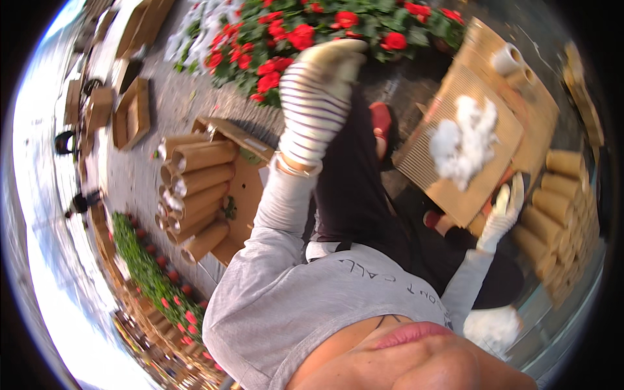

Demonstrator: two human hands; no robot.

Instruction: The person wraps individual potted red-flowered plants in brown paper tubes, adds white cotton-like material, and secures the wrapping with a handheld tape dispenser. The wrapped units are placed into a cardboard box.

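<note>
My left hand [324, 83], in a white knit glove with dark stripes, reaches over my leg beside red-flowered potted plants [300, 36]. Its fingers are blurred and curled, and whatever lies under them is hidden. My right hand [504, 207], also gloved, is low at the near edge of a cardboard sheet [414, 161] with a ribbed face. A small dark patch shows at its fingertips; I cannot tell whether it grips anything. White fluffy wadding [468, 139] lies on the ribbed sheet.
Rolled cardboard tubes [204, 180] fill an open box at left; more tubes [551, 209] are stacked at right. Two short rolls [509, 63] stand on the cardboard. An empty carton [131, 114], a flower row [156, 263] and a distant person [85, 201] are farther left.
</note>
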